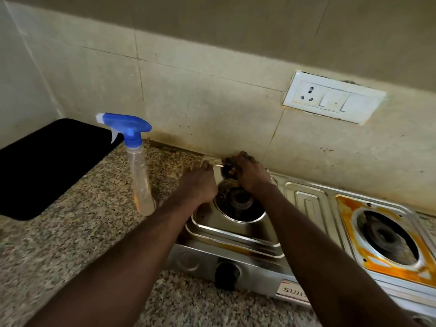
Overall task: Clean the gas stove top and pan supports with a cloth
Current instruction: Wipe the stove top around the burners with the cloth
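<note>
A steel two-burner gas stove top [236, 234] stands on the counter against the wall. No pan supports are in view. My right hand [251, 174] grips a small dark cloth wad [227, 169] and holds it on the stove's far-left corner, just behind the left burner [240, 199]. My left hand [199, 184] rests at the stove's far-left edge with its fingers curled over the rim. The plate round the right burner [387, 234] is covered with orange stains [349, 225]; the plate round the left burner looks shiny.
A clear spray bottle [139, 178] with a blue trigger head stands on the speckled granite counter [70, 244] left of the stove. A black rectangular surface [47, 166] fills the left corner. A wall socket plate [332, 97] sits above the stove, and a black knob [227, 276] is on its front.
</note>
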